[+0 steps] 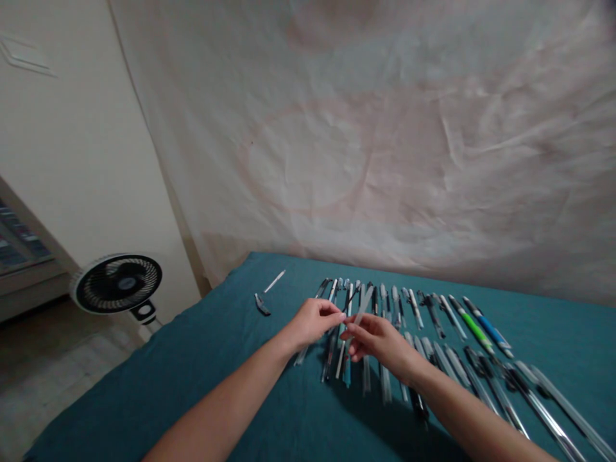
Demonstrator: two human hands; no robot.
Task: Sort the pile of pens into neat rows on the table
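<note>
Both my hands meet over a row of pens on a teal cloth (202,359). My right hand (380,343) pinches a translucent grey pen (364,300) that tilts up and away from me. My left hand (312,321) is closed with its fingertips at the lower end of that same pen, touching it. Beneath the hands several pens (423,314) lie side by side, mostly clear or white, with a green one (474,327) and a blue one (489,328) toward the right.
Two small pen parts, a dark one (262,305) and a white one (275,281), lie apart on the cloth at the far left. A black-and-white fan (118,284) stands on the floor left of the table. A wrinkled pale sheet (385,141) hangs behind.
</note>
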